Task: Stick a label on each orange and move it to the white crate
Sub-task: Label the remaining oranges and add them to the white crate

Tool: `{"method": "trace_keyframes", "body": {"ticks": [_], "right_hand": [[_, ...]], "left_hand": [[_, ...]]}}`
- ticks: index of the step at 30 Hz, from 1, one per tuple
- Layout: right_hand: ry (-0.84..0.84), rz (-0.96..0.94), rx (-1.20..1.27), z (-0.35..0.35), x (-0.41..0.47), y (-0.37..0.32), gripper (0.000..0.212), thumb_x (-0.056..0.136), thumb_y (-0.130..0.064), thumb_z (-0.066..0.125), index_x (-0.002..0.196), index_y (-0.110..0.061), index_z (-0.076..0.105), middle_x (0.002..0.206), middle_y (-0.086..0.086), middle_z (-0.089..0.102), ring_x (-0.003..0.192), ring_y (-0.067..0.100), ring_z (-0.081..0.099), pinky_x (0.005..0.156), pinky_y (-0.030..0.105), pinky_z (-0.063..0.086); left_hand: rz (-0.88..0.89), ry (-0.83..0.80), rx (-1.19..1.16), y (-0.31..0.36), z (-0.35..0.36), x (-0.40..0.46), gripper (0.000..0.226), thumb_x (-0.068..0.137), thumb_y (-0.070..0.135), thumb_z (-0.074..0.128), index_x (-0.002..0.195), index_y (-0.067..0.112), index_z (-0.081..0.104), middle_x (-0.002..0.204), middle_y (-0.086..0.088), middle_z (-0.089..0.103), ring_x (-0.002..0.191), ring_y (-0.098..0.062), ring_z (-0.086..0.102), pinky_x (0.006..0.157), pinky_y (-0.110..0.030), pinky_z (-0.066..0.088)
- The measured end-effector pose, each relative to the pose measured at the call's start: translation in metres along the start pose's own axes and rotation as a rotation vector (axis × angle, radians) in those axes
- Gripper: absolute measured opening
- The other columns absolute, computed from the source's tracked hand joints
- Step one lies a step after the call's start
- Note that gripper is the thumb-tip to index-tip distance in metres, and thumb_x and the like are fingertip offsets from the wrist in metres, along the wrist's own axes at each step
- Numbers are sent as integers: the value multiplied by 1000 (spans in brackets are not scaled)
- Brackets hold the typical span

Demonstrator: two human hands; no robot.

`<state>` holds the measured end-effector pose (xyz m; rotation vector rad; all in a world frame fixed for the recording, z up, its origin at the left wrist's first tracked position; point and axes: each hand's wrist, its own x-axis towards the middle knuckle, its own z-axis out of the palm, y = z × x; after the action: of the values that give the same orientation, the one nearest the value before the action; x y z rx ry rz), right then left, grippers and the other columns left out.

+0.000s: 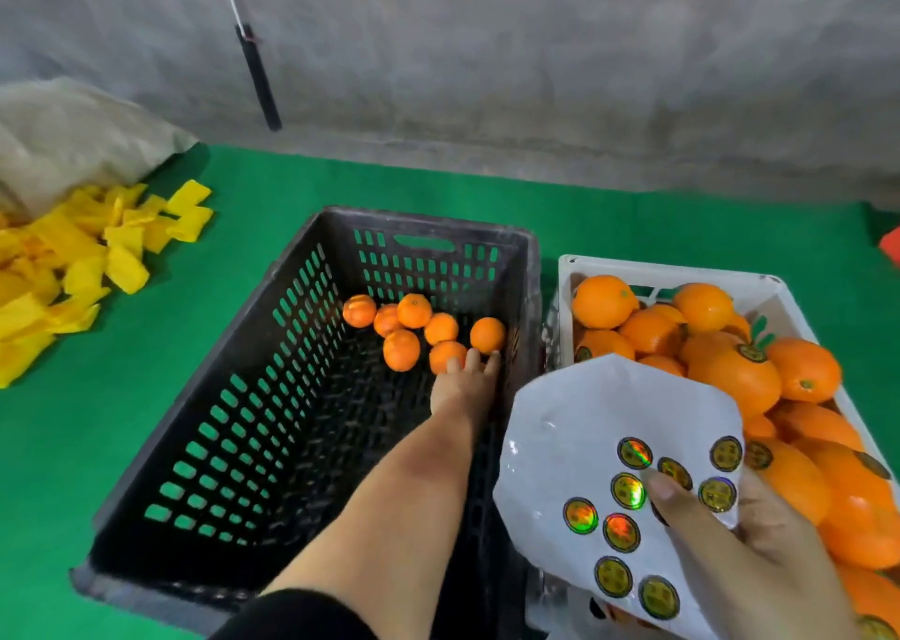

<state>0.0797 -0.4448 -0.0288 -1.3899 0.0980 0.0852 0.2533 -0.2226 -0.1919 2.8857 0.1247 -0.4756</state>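
Seven loose oranges (414,333) at the far end of the black crate (204,444), round, bright, unlabelled as far as can be seen, bunched toward the far right corner. Left hand (465,386) reaching deep into that crate, fingertips (471,358) touching the nearest orange (445,354); fingers extended over it, not yet closed round it. Right hand (759,532) clamped on a white label sheet (599,425), thumb (677,498) pressing on its face among round gold holographic stickers (628,491). Sheet curled and held above the near left corner of the white crate (667,269), hiding part of the fruit beneath. White crate just right of the black one, sides nearly touching, heaped with labelled oranges (735,376), several showing dark round stickers.

Both crates on green matting (146,357). To the left, a scatter of yellow foam sleeves (63,269) beside a pale sack (73,138). Behind, a grey wall (535,55) with a black rod (258,79) hanging on a white cord. A red object at the right edge, too cropped to identify.
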Motion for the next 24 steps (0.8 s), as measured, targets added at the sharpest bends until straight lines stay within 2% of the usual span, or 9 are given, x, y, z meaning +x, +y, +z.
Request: {"method": "trace_keyframes", "body": {"ticks": [3,6,9,11,15,17,19,21,24], "right_hand": [[31,-6,-42,-10,0,5,44,85,-13,70,124,-33,77,117,7,79,104,32,77,82,50,63],[6,-19,-57,-13,0,3,42,83,-17,69,119,-37,78,115,4,80,103,26,78,74,32,64],[-4,-11,-62,-8,-5,-2,38,86,-24,70,121,-38,76,117,1,79,105,25,77,75,33,65],[-25,-16,-56,-6,-12,-3,39,88,-26,70,126,-35,74,121,2,78,107,27,77,76,40,65],[-52,-110,-46,9,-31,-15,46,88,-24,72,133,-34,67,125,2,76,109,28,76,78,45,65],[-44,-172,-70,17,-43,-21,53,85,-24,73,136,-35,63,125,-1,76,108,24,76,75,38,65],[-58,-233,-126,24,-54,-26,63,83,-25,74,142,-41,56,126,-9,75,106,17,77,73,28,64],[-105,-261,-149,33,-67,-31,79,80,-27,77,146,-53,44,130,-20,71,109,12,75,75,25,63],[-162,-401,-206,45,-84,-33,84,83,-20,78,145,-55,33,138,-16,64,118,15,71,85,29,62]], "left_hand": [[-30,-56,66,-5,1,1,50,105,26,51,152,23,34,157,-12,22,135,-43,40,87,-49,49],[-43,-146,2,-23,-13,-10,77,86,34,79,146,16,34,142,-12,37,126,-42,53,87,-51,52],[-45,-192,-562,-36,-48,-43,58,85,29,71,134,9,48,116,-10,54,104,-28,60,91,-47,55],[-39,-265,-991,-41,-79,-83,54,80,43,71,124,14,58,109,-2,60,102,-21,61,89,-39,55],[217,-346,-1732,-56,-109,-185,98,70,59,87,152,21,47,154,-6,53,142,-27,51,120,-55,37],[501,-434,-1824,-53,-106,-236,94,79,54,84,153,12,44,161,-12,44,148,-35,42,122,-60,30],[613,-375,-1867,-43,-97,-275,79,73,53,89,134,10,63,145,-13,58,136,-41,51,117,-64,35],[566,-162,-1805,-33,-96,-299,74,50,64,97,109,23,79,112,-1,74,108,-29,68,97,-48,55],[588,-40,-1653,-17,-103,-326,67,48,67,96,104,33,80,95,9,75,84,-8,71,72,-22,56]]}}
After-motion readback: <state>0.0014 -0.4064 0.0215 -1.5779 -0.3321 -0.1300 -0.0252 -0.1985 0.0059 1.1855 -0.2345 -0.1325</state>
